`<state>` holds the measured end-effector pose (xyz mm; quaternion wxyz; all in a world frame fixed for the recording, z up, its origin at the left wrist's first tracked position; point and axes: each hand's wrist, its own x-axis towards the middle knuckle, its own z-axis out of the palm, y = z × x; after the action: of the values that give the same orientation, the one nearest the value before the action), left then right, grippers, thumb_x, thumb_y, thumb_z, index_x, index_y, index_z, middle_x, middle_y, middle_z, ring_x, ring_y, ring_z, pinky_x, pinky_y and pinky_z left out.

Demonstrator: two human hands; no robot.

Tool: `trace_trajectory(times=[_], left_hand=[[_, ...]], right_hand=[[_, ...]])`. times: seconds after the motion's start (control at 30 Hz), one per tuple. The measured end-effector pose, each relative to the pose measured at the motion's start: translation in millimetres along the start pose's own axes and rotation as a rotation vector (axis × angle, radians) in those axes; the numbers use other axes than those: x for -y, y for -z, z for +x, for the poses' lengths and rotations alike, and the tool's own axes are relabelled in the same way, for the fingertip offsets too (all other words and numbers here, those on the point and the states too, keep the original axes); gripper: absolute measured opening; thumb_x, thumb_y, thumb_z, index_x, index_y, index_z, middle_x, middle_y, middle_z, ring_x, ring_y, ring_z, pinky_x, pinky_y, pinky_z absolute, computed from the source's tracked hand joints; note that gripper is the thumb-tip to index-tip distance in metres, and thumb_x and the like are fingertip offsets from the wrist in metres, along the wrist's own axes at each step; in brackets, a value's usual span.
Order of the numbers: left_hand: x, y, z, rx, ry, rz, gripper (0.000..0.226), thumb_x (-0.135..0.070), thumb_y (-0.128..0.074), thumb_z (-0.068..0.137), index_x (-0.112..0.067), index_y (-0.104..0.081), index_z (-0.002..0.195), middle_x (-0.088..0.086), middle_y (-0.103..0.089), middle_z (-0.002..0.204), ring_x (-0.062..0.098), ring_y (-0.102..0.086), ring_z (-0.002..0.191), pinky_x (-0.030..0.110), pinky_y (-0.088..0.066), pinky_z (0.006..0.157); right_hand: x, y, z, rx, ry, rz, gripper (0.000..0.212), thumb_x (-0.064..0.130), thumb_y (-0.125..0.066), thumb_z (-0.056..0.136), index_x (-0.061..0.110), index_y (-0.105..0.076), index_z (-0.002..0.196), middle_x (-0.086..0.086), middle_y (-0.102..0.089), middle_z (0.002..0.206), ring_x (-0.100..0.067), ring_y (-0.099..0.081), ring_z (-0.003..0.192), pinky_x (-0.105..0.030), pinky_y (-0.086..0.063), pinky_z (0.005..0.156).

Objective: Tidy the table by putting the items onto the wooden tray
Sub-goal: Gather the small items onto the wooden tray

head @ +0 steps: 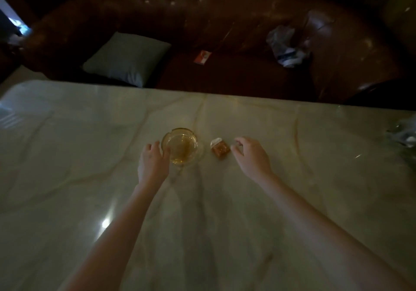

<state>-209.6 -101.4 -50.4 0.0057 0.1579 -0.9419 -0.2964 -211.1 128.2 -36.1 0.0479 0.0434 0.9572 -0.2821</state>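
Note:
An amber glass ashtray [181, 146] sits near the middle of the pale marble table [90, 155]. My left hand [153, 163] rests against its left rim, fingers curled on the edge. Just to the right lies a small orange-brown cigarette pack [219, 151] with a pale lid. My right hand [249, 155] hovers right beside the pack, fingers bent and apart, holding nothing. No wooden tray is in view.
A brown leather sofa [225, 20] stands behind the table's far edge, with a grey cushion [128, 58], a red and white packet [202, 56] and a crumpled plastic bag [288, 45] on it. Clear glass or plastic items [403, 135] sit at the table's right edge.

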Motion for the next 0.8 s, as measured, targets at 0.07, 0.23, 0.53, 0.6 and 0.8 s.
trace_trajectory(times=[0.07,0.23,0.53,0.6,0.8], left_hand=[[11,-5,10,0.014,0.066,-0.032,0.045,-0.033,-0.043,0.093,-0.002,-0.047,0.126,0.021,-0.054,0.115,0.035,-0.053,0.104,0.041,-0.042,0.085],[22,-22,24,0.099,0.225,-0.275,0.042,-0.031,-0.051,0.090,0.002,-0.055,0.117,0.014,-0.066,0.071,0.028,-0.066,0.070,0.035,-0.054,0.068],[25,-32,33,0.098,0.382,-0.474,0.016,-0.015,-0.062,0.083,-0.008,-0.065,0.068,0.013,-0.064,0.058,0.016,-0.064,0.043,0.026,-0.057,0.046],[23,-31,34,0.085,0.381,-0.445,0.022,-0.017,-0.064,0.081,-0.006,-0.065,0.062,0.012,-0.065,0.057,0.017,-0.065,0.046,0.029,-0.058,0.051],[17,-28,28,0.045,0.384,-0.404,0.021,-0.010,-0.067,0.075,0.000,-0.066,0.056,-0.003,-0.062,0.039,0.026,-0.068,0.057,0.039,-0.059,0.068]], right_hand=[[1,-16,8,-0.003,-0.007,-0.022,0.038,0.027,-0.049,0.092,0.004,-0.055,0.123,-0.016,-0.058,0.122,-0.031,-0.049,0.117,-0.038,-0.039,0.098],[2,-47,22,0.007,-0.019,-0.060,0.043,0.023,-0.051,0.091,0.000,-0.049,0.127,-0.018,-0.050,0.129,-0.032,-0.041,0.122,-0.035,-0.031,0.103],[5,-76,31,0.016,-0.125,-0.057,0.045,0.022,-0.056,0.089,0.006,-0.044,0.130,-0.015,-0.049,0.128,-0.030,-0.043,0.120,-0.033,-0.029,0.099],[3,-76,31,-0.006,-0.173,0.015,0.047,0.017,-0.062,0.085,0.006,-0.047,0.128,-0.016,-0.053,0.125,-0.031,-0.046,0.118,-0.033,-0.031,0.099],[-4,-68,23,0.019,-0.229,0.293,0.038,0.002,-0.069,0.075,0.004,-0.059,0.112,-0.016,-0.067,0.111,-0.030,-0.062,0.102,-0.028,-0.044,0.085]])
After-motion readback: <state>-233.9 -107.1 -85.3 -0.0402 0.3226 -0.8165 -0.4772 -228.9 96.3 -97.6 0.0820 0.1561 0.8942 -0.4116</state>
